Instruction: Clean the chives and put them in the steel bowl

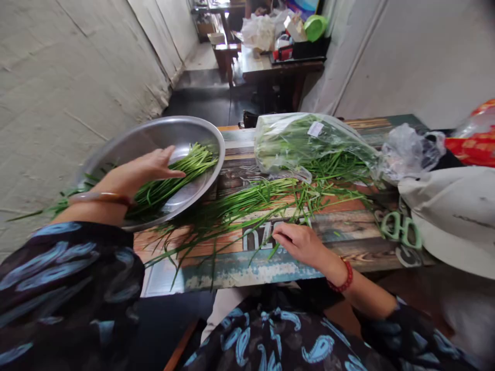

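My left hand (149, 167) is inside the large metal bowl (162, 135), above a bunch of green garlic chives (195, 164). Its thumb and fingers are spread apart, and nothing is gripped in it. Across the table lies a loose pile of garlic chives (251, 200), with blades trailing toward the front edge. Just in front of that pile, my right hand (299, 243) hovers low over the tabletop, fingertips pinched together. A short green blade shows beneath the fingers, but whether they hold it is hidden.
Behind the pile lies a clear plastic bag (286, 136) of more chives. On the right are green-handled scissors (402, 230), a pale cap (456, 211) and a crumpled plastic bag (412, 147). A wall (77, 72) stands close on the left; a cluttered second table (263, 67) is beyond.
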Action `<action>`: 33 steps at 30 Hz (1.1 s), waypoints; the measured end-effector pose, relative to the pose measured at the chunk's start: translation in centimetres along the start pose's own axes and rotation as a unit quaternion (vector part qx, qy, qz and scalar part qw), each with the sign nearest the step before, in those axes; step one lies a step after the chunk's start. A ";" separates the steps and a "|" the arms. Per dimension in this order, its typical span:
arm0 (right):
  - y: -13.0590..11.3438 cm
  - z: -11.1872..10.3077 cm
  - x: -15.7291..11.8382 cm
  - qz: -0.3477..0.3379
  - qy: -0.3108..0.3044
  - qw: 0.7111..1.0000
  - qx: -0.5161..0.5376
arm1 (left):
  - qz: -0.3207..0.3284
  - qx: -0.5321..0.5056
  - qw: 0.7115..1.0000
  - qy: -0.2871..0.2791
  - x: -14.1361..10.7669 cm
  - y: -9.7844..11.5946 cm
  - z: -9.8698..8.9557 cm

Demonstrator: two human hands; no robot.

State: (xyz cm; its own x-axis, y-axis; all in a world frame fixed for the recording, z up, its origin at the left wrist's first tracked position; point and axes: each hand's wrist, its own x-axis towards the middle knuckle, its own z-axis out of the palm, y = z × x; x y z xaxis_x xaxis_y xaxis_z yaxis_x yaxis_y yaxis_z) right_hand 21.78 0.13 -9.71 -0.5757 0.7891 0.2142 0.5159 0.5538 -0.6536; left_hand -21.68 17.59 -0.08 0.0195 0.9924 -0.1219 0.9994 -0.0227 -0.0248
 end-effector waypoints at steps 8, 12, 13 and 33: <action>0.5 0.5 -0.2 -0.023 0.027 0.999 -0.010 | 0.087 -0.161 0.946 0.269 -12.6 8.7 -6.1; 0.5 -0.1 -0.7 -0.039 0.051 0.998 0.018 | 0.142 -0.181 0.936 0.267 -19.8 13.7 -2.2; 0.6 -0.6 -0.9 -0.035 0.066 0.997 0.020 | 0.164 -0.176 0.943 0.230 -20.9 14.5 -0.6; 9.7 -9.8 -4.4 0.059 0.129 0.961 -0.236 | 0.183 -0.126 0.953 0.206 -18.1 14.5 12.5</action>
State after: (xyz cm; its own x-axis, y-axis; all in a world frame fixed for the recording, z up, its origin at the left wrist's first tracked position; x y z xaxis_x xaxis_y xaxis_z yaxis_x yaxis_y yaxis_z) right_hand 35.54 4.57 -9.86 -0.3502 0.8599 0.3712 0.8332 0.4671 -0.2960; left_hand -7.93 -2.23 -10.61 0.3258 0.8878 0.3250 0.8974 -0.3986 0.1892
